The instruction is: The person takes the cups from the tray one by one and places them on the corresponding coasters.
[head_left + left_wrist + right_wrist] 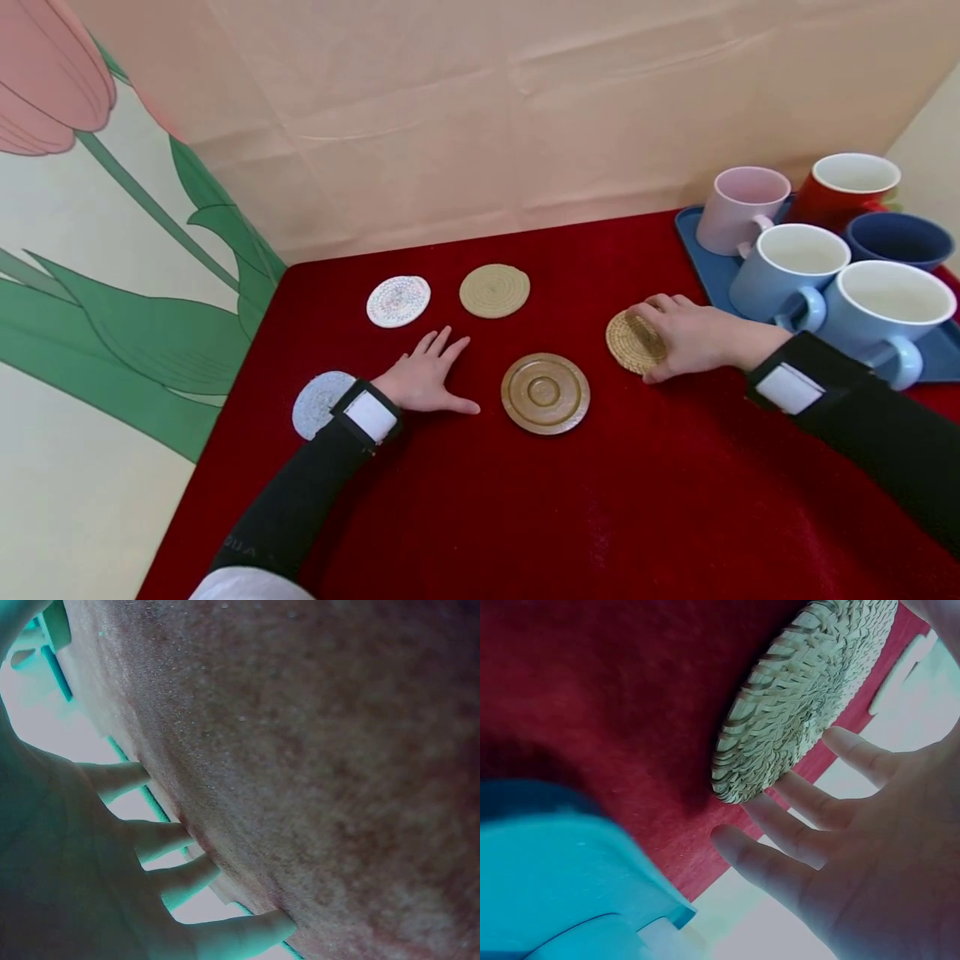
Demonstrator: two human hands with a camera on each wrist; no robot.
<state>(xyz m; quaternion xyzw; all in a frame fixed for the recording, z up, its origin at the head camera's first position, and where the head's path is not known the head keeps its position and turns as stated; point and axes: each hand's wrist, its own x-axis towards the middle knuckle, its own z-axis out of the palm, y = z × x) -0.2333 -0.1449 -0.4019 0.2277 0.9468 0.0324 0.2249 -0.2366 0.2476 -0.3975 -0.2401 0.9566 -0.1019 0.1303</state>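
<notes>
My right hand (684,335) reaches over a round woven straw coaster (628,342) and holds it by its edges, thumb on the near side and fingers on the far side. The right wrist view shows fingertips against the straw coaster's braided rim (780,712), the little finger off it. My left hand (426,375) lies palm down with spread fingers, holding nothing. Between the hands lies a brown round coaster (545,393) with ring grooves. Beside the left wrist is a pale blue coaster (318,404), partly hidden by the wristband.
A white speckled coaster (398,302) and a beige coiled coaster (495,291) lie farther back on the red cloth (480,517). At the right, a blue tray (699,250) carries several mugs, among them a pink mug (738,212) and a light blue mug (787,271) near my right forearm.
</notes>
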